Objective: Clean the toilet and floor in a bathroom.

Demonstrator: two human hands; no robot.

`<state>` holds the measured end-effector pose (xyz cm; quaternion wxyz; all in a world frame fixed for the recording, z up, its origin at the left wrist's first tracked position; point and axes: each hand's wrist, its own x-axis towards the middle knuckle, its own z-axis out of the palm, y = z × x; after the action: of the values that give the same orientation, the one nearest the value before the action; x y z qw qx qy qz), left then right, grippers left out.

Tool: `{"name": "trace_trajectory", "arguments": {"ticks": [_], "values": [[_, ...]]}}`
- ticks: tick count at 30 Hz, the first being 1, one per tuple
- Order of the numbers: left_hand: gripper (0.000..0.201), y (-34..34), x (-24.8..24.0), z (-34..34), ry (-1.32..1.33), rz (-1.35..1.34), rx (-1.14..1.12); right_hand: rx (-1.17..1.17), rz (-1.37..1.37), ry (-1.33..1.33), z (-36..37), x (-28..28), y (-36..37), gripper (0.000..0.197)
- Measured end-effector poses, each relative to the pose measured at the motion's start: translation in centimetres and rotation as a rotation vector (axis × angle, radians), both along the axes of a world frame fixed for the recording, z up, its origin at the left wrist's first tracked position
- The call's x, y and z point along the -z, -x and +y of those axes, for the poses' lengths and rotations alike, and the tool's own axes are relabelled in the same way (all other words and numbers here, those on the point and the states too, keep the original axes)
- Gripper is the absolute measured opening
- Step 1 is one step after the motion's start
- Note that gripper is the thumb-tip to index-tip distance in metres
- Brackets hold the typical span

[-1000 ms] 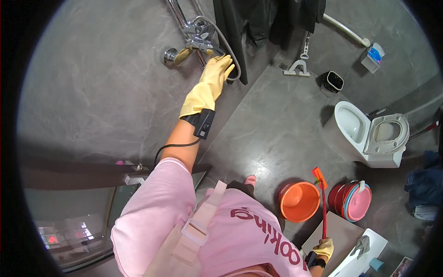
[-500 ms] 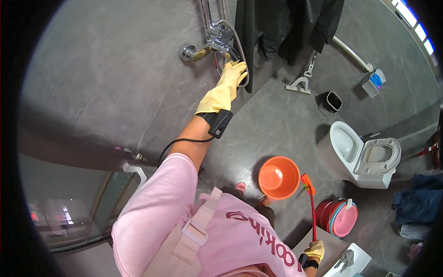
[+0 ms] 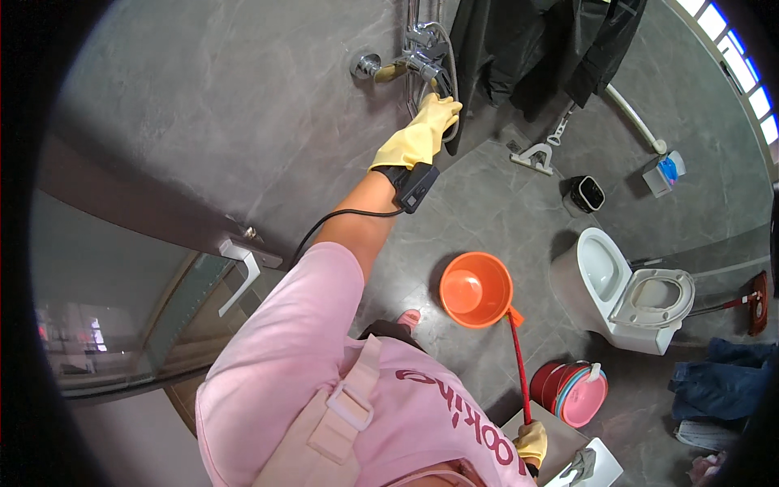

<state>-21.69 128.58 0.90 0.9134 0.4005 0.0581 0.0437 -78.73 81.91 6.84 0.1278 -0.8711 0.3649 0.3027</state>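
Note:
My left hand [image 3: 428,130], in a yellow rubber glove, reaches up to the chrome shower mixer tap [image 3: 423,66] on the grey wall. Its fingers are closed at the lower end of the tap's handle, close to the looping metal hose [image 3: 454,77]. At the lower right my right hand [image 3: 531,442], also in a yellow glove, grips a red stick [image 3: 520,357]. The orange head [image 3: 517,316] of the stick is beside an orange plastic basin [image 3: 476,290] on the floor; the basin's rim hides part of it.
A white toilet [image 3: 604,280] with its lid raised stands right, near a black-rimmed bin [image 3: 584,195]. Stacked buckets [image 3: 580,396] sit close to my right hand. A dark curtain-like sheet [image 3: 535,49] hangs beside the tap. A door handle [image 3: 239,272] juts out at left.
The view has shifted, so the tap appears farther right. The stick's head has come against the basin's lower right side, partly behind its rim. My left hand stays at the tap.

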Motion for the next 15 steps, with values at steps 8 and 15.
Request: {"name": "trace_trajectory", "arguments": {"ticks": [8, 15], "values": [[0.031, 1.1, -2.7, -1.5, -0.147, 0.024, -0.009, 0.205, -0.175, -0.165, -1.5, 3.3, 4.4, 0.028], [0.031, 0.6, -3.6, -1.1, -0.597, 0.172, -0.023, 0.111, -0.172, -0.121, -0.8, 3.4, 5.0, 0.025]]}}
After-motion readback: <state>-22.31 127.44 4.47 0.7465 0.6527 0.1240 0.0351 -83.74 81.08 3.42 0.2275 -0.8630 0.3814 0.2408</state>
